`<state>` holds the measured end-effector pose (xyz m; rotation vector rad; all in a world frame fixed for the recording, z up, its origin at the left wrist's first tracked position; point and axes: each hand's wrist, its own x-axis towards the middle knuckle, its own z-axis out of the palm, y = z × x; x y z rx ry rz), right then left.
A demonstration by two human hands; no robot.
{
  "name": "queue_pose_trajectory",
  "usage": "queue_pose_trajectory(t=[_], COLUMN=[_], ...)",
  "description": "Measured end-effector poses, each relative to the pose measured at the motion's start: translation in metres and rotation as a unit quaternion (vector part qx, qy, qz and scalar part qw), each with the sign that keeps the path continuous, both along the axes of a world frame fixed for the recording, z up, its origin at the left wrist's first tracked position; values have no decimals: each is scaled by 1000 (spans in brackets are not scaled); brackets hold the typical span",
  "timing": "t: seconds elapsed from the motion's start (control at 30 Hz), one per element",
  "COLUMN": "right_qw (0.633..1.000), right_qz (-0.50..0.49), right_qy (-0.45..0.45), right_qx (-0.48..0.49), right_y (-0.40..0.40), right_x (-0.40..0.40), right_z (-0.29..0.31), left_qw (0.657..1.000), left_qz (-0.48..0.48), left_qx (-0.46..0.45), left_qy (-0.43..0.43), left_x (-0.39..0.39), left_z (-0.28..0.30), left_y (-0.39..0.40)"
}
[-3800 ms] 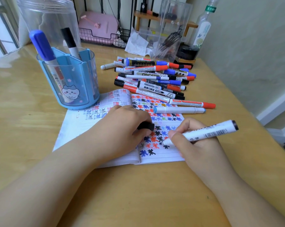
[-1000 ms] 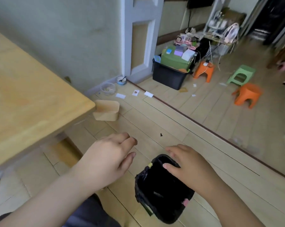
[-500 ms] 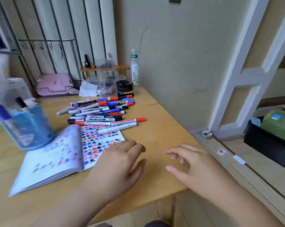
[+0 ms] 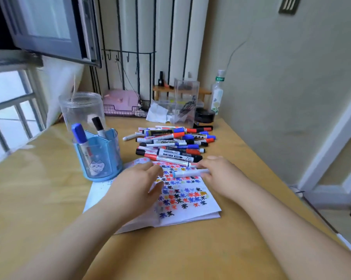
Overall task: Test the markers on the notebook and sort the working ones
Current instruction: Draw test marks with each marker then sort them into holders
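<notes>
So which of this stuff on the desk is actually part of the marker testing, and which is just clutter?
Part of the job:
notebook
marker pile
light-blue marker, under the right hand
blue pen cup
left hand

Just lying about:
clear jar
pink case
bottle
crumpled tissue

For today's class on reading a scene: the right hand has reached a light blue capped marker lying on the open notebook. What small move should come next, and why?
Probably close the right hand round the light blue capped marker and lift it, so the left hand, open over the notebook, can pull the cap. The marker lies capped on the page, and only two markers stand in the blue pen holder.
</notes>
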<state>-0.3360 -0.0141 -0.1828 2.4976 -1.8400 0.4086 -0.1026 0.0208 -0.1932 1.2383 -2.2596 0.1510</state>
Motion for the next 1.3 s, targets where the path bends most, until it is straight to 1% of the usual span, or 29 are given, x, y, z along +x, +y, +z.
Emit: queue_pose_trajectory(t=[0.1, 0.17, 0.27, 0.37, 0.43, 0.5, 0.6, 0.73, 0.8, 0.87, 0.93, 0.97, 1.03, 1.1, 1.17, 1.3], right_qw=[998, 996, 993, 986, 981, 981, 986, 983, 986, 991, 992, 988, 981, 974, 969, 961], right_qz=[29, 28, 36, 81, 115, 128, 122, 122, 121, 124, 124, 139, 156, 150, 139, 123], right_qy=[51, 88, 112, 90, 50, 29, 17, 22, 34, 27, 0, -24, -79, -116, -137, -170], right_qx=[13, 13, -16, -113, -150, -141, -115, -136, -112, -44, 35, 56, 89, 121, 149, 178], right_y=[-17, -25, -30, -20, -5, 9, 23, 28, 30, 34, 36, 38, 39, 40, 41, 46], right_x=[16, 23, 26, 31, 41, 50, 54, 55, 54, 55, 50, 46, 42, 38, 37, 36], right_z=[-8, -15, -22, -24, -24, -26, -31, -30, -28, -23, -18, -18, -17, -16, -13, -6], left_qw=[999, 999, 997, 994, 995, 998, 999, 996, 992, 988, 984, 983, 982, 981, 982, 984], left_qz=[12, 5, -10, -20, -27, -32, -37, -82, -107, -130, -153, -162, -171, -175, -175, -168], left_qx=[23, 27, 42, 41, 26, 13, 5, 26, 56, 75, 80, 77, 72, 71, 64, 53], left_qy=[21, 40, 68, 95, 89, 57, 16, 15, 25, 35, 38, 37, 35, 38, 43, 34], left_x=[-1, -1, 0, 2, 1, 0, 0, 2, 2, 3, 4, 4, 4, 2, -2, -5], left_z=[-10, -17, -22, -24, -25, -28, -33, -32, -32, -32, -31, -31, -30, -30, -29, -25], left_y=[-7, -9, -9, -9, -12, -17, -19, -19, -19, -17, -16, -15, -15, -13, -9, -4])
